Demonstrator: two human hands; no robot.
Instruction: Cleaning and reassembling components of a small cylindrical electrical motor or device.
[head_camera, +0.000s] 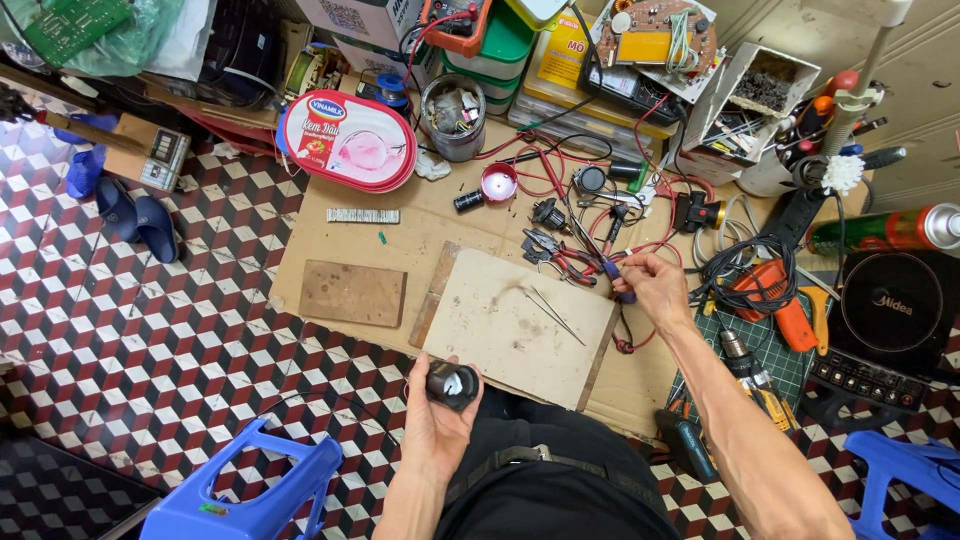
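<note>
Head view, looking down at a floor workspace. The left hand (432, 415) lies palm up near the person's lap, its fingers (447, 366) curled around a short black cylindrical part (452, 385) with a glossy end face; the part rests in the palm, just below the near edge of a pale work board (500, 330). The right hand (655, 288) reaches to the board's far right corner, fingers pinched together on a small blue-tipped piece (612, 270) among red and black wires (560, 180). Two thin metal pins (550, 310) lie on the board. The board sits on a cardboard sheet (350, 240) over the tiled floor (150, 330). Pliers (555, 255) lie just beside the right hand.
</note>
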